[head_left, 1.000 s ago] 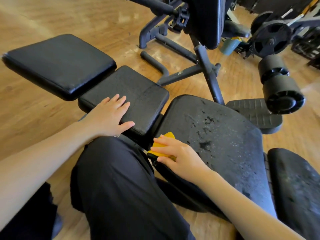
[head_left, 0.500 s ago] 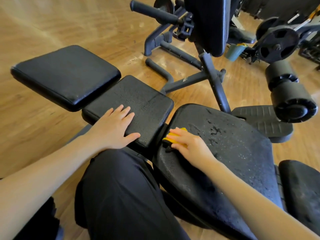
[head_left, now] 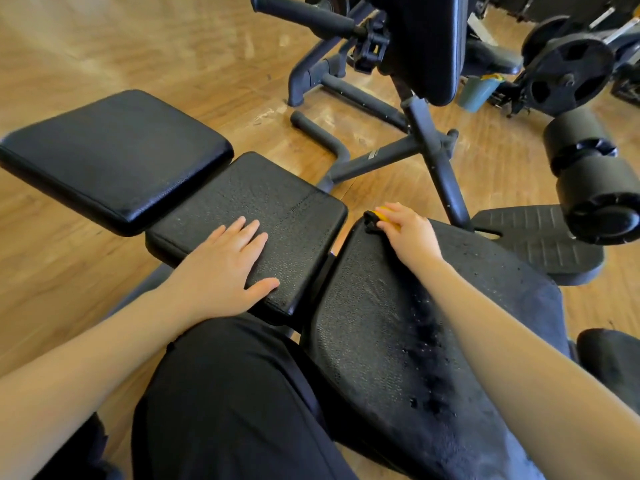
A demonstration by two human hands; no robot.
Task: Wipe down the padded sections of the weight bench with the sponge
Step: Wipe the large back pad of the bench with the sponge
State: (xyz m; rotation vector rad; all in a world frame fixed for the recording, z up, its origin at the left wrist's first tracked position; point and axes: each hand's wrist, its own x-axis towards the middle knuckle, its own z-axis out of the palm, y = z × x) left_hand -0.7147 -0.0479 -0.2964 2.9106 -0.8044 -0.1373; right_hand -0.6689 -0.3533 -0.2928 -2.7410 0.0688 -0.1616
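Sliding up the big pad (head_left: 398, 323), your right hand (head_left: 410, 233) has pushed the sponge (head_left: 382, 213) from the near edge by your leg a second ago to the far top corner now. Your fingers press down on the sponge and curl a little over it — only a bit of yellow and a dark edge peek out. A wet, shiny trail runs down the pad behind your arm, so I think this strip is done and the dull side to the right still needs a wipe.

Your left hand (head_left: 225, 268) has stayed put, spread flat on the middle pad (head_left: 277, 209), holding nothing. The smooth end pad (head_left: 114, 150) sits past it, well apart from the sponge.

Only one view here. Just past the sponge stands a dark metal post (head_left: 436, 157) — you could bump it. Foam rollers (head_left: 595, 181) and a foot plate (head_left: 540, 237) sit to the right. Your knee (head_left: 225, 393) covers the low left edge.
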